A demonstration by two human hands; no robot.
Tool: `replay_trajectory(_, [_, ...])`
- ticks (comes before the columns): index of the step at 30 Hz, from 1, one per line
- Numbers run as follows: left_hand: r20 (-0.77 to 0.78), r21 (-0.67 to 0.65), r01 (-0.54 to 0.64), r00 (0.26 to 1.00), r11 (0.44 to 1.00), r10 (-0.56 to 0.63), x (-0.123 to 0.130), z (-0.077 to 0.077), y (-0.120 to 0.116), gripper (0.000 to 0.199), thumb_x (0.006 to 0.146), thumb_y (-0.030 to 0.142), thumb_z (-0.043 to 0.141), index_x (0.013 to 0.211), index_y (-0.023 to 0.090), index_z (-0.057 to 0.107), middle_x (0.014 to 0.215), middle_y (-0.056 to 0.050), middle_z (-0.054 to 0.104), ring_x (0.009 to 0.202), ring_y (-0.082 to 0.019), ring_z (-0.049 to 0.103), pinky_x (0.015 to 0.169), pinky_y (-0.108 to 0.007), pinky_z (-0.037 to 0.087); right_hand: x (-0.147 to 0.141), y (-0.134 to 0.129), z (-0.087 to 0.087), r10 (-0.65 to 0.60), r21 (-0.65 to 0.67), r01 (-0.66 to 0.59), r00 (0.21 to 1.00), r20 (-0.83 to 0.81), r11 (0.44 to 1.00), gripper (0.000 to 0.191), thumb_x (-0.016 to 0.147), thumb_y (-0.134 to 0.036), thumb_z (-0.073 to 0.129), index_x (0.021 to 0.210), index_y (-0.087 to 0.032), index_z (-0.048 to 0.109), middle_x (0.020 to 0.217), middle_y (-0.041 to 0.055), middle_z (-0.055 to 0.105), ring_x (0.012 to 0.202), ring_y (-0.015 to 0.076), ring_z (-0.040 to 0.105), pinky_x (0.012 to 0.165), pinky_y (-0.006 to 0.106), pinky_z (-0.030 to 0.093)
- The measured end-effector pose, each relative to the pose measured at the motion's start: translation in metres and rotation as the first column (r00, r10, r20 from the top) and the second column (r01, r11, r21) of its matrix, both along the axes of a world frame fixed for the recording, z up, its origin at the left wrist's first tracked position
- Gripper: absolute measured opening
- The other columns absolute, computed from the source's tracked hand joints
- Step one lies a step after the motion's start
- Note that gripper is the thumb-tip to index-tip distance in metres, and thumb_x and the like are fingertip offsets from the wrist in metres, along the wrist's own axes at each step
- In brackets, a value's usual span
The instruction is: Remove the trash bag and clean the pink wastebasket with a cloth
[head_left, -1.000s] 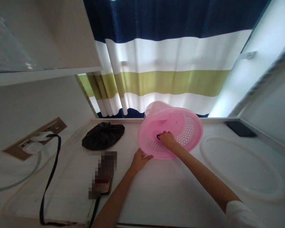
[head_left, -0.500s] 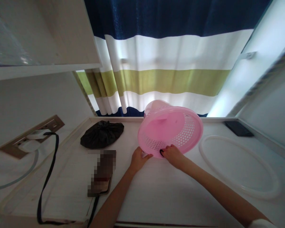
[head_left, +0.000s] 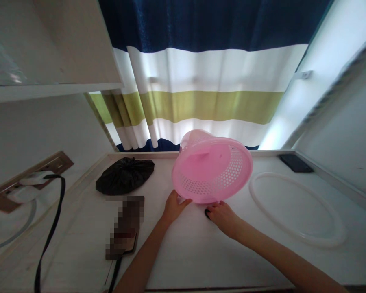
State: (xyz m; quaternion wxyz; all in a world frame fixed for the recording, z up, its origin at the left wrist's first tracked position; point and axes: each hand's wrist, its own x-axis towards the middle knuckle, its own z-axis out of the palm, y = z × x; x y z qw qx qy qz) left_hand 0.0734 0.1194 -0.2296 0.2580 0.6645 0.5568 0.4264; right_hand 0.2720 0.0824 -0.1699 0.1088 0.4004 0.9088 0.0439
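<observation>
The pink basket (head_left: 207, 165) is tipped over on the white tabletop (head_left: 186, 264), mouth toward the person. The left hand (head_left: 173, 208) clamps the basket's lower-left rim, its fingers partly hidden. Just below that rim, the right hand (head_left: 224, 219) has its fingers curled around a small black object (head_left: 207, 213); contact with the basket cannot be told. Left of the basket, a device (head_left: 129, 226) is pixelated beyond reading.

On a white flat tabletop (head_left: 183, 264), a pink perforated plastic basket (head_left: 198, 169) sits mid-way across, before a striped fabric curtain (head_left: 207, 106). Left of it lies a black crumpled bag (head_left: 125, 177), with a dark oblong pixelated object (head_left: 128, 221) nearer; right, a white rounded ring (head_left: 326, 241), and behind that a black flat rectangular object (head_left: 295, 162).
</observation>
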Motion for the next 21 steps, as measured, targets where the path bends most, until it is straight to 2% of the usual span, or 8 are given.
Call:
replay_trajectory(4, [0.044,-0.015,0.014,0.999,1.000,-0.013,0.001,0.000,0.000,0.045,0.065,0.041,0.060,0.099,0.013,0.052,0.099,-0.010,0.058,0.093,-0.020,0.053,0.083,-0.034,0.040,-0.004,-0.001,-0.002,-0.027,0.018,0.027,1.000,0.003,0.999,0.021,0.074,-0.007,0.046,0.083,-0.013,0.064,0.076,0.0112,0.064,0.080,0.0230,0.057,0.067,0.035,0.039])
replay_trajectory(9, [0.119,-0.037,0.052,0.992,0.998,-0.047,0.002,0.001,0.001,0.043,0.066,0.038,0.061,0.099,0.013,0.052,0.101,-0.010,0.058,0.095,-0.020,0.054,0.085,-0.034,0.040,-0.013,-0.005,-0.008,-0.131,0.045,0.131,0.991,-0.018,0.990,0.020,0.076,-0.009,0.044,0.080,-0.011,0.064,0.078,0.0141,0.063,0.082,0.0255,0.055,0.066,0.038,0.039])
replay_trajectory(13, [0.121,-0.043,0.052,0.992,0.998,-0.046,0.002,0.002,0.001,0.044,0.066,0.037,0.061,0.102,0.014,0.052,0.103,-0.010,0.058,0.097,-0.020,0.053,0.086,-0.036,0.040,-0.018,-0.011,-0.016,-0.183,0.070,0.186,0.982,-0.042,0.980,0.020,0.074,-0.008,0.042,0.077,-0.009,0.063,0.078,0.0169,0.062,0.076,0.0261,0.055,0.062,0.040,0.039])
replay_trajectory(17, [0.107,-0.059,0.042,0.994,0.997,-0.035,0.002,-0.001,0.002,0.048,0.066,0.038,0.061,0.105,0.013,0.050,0.107,-0.011,0.056,0.100,-0.021,0.051,0.089,-0.037,0.038,-0.020,-0.015,-0.023,-0.213,0.101,0.218,0.975,-0.057,0.971,0.021,0.073,-0.007,0.041,0.076,-0.008,0.062,0.078,0.0177,0.060,0.073,0.0251,0.054,0.060,0.039,0.039])
replay_trajectory(21, [0.109,-0.070,0.049,0.993,0.996,-0.041,0.002,-0.003,0.003,0.047,0.066,0.039,0.060,0.103,0.013,0.050,0.105,-0.011,0.057,0.098,-0.020,0.053,0.088,-0.036,0.039,-0.019,-0.017,-0.019,-0.181,0.096,0.184,0.983,-0.043,0.978,0.022,0.074,-0.005,0.039,0.077,-0.008,0.061,0.079,0.0179,0.060,0.076,0.0246,0.053,0.060,0.037,0.039])
